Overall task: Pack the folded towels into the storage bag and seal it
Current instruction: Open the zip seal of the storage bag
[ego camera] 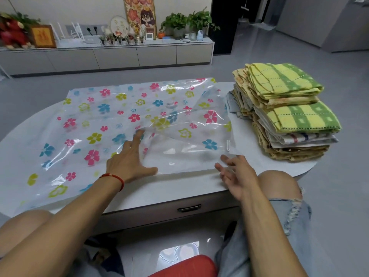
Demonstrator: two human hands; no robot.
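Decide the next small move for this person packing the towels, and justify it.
Probably pinch the storage bag at its near right edge with the right hand and lift it open: the left hand pins the flat, empty bag, and the towel stack waits untouched alongside.

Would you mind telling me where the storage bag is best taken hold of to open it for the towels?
Probably at the storage bag's lifted top layer near its right edge, coming from the right hand side: the film already billows up there, facing the towel stack. The left hand pins the rest flat.
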